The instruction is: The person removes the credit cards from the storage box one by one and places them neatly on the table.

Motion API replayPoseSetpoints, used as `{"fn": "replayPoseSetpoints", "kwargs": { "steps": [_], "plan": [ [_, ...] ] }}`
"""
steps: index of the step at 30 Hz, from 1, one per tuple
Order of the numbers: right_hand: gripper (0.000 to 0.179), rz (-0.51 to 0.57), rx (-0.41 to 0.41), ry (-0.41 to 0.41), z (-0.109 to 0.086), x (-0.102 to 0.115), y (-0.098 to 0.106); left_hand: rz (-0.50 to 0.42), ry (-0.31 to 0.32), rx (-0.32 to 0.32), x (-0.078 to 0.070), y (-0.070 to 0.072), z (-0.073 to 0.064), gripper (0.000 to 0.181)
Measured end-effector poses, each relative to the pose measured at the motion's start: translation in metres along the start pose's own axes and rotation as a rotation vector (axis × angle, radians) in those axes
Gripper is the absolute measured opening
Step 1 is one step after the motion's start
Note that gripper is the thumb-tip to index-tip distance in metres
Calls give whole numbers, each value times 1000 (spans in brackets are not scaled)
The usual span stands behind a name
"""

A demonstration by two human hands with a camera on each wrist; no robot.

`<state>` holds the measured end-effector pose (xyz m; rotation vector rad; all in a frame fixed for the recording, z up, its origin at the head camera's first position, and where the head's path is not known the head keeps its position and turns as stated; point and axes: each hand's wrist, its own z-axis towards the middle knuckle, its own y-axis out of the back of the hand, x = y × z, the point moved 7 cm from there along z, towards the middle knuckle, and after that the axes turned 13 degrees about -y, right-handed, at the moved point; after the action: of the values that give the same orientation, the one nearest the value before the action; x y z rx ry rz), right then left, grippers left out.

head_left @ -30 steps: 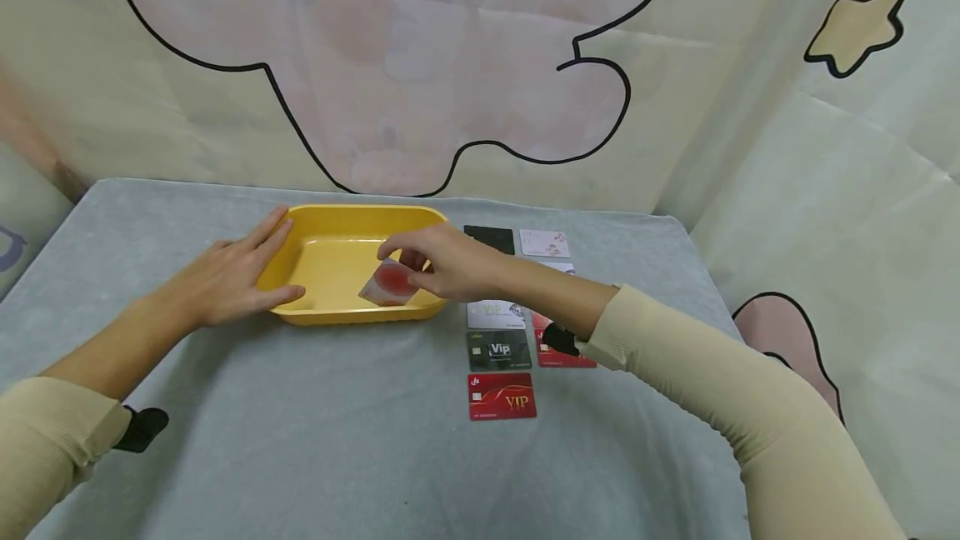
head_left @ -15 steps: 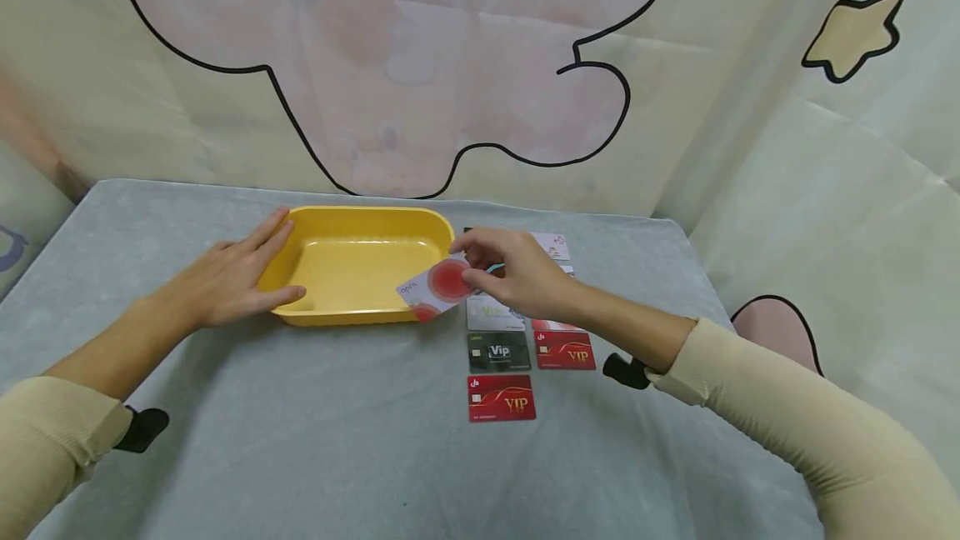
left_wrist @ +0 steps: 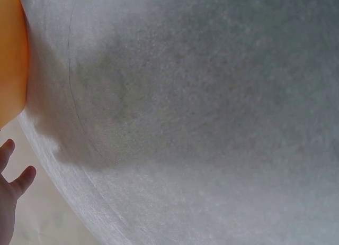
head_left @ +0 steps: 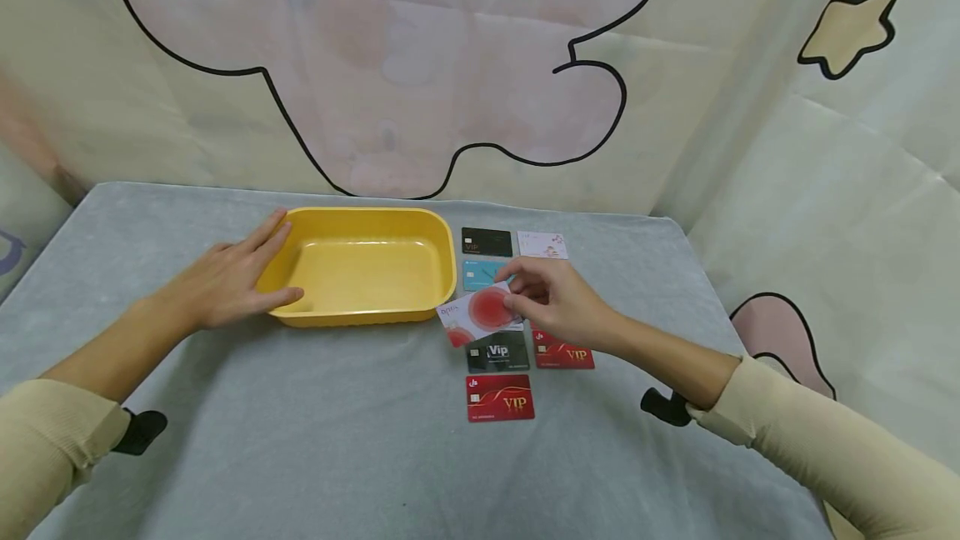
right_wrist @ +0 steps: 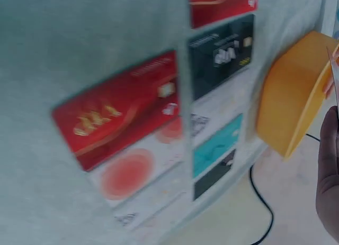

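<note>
Over the rows of cards, my right hand (head_left: 562, 302) pinches a white card (head_left: 463, 317) printed with red circles, between thumb and fingers. The card is tilted, and its left corner lies just past the right front of the yellow tray (head_left: 367, 282). My left hand (head_left: 236, 280) rests on the tray's left rim, fingers spread. Under the held card are a dark green Vip card (head_left: 498, 354) and a mostly hidden white card. In the right wrist view, a similar white card with red circles (right_wrist: 127, 173) lies on the cloth beside a red card (right_wrist: 122, 115).
A black card (head_left: 487, 242), a white floral card (head_left: 543, 245) and a blue card (head_left: 480, 274) lie right of the tray. Two red VIP cards, one at the front (head_left: 501, 408), lie nearer. Grey cloth (head_left: 337, 440) covers the table; a printed curtain (head_left: 420, 107) hangs behind.
My right hand has drawn the card out from over the tray, to the right and slightly nearer, above the laid-out cards. The left hand has stayed on the tray.
</note>
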<state>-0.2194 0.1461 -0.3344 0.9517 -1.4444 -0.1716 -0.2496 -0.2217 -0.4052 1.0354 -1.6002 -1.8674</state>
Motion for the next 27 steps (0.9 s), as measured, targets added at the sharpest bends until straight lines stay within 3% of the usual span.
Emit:
{"fn": "replayPoseSetpoints", "kwargs": {
  "steps": [10,19,27],
  "plan": [
    [25,69,27,-174,-24,-49,-1,-7,2,-3,1,0,1,96],
    [25,149,56,-249,-47,-80,-5,-7,6,0,1,1,0,96],
    [20,148,39,-242,-65,-95,-1,-4,7,4,1,0,1,96]
  ]
}}
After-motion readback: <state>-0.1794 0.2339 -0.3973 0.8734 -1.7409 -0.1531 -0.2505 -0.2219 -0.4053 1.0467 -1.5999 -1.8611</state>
